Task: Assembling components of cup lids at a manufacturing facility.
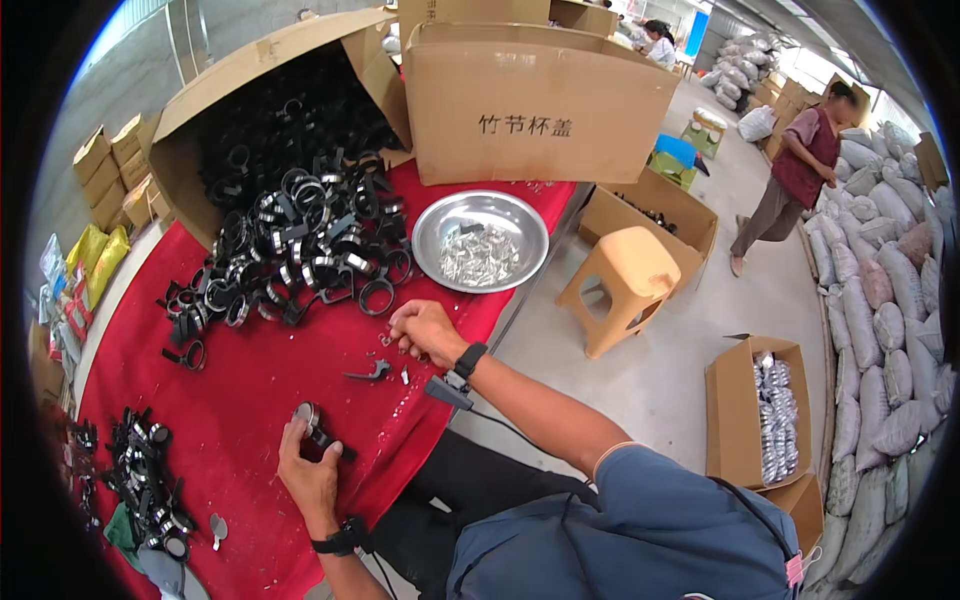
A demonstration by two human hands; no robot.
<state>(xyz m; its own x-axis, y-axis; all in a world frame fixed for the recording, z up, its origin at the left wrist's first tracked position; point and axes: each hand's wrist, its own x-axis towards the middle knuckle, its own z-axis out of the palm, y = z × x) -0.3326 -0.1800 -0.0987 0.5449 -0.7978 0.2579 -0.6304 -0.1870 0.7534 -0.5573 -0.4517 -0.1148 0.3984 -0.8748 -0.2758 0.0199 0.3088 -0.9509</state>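
My left hand (308,478) grips a black cup-lid part (311,420) with a silvery round rim, just above the red cloth. The fingers partly hide it. My right hand (425,332) is over the cloth to the right, its fingers curled together at the tips. Whatever they pinch is too small to make out. Small metal bits (385,341) lie by those fingertips. Between my hands rests a loose black lever-shaped piece (369,371), with a small white scrap (405,376) beside it. A steel bowl (428,262) beyond my right hand holds many small shiny metal pieces (480,255).
A tipped carton (278,48) spills a heap of black rings (300,235) onto the red table (250,400). Another black pile (145,480) lies front left. A large carton (540,110) stands behind the bowl. Right are a yellow stool (630,265), open cartons, stacked sacks and a walking person (800,160).
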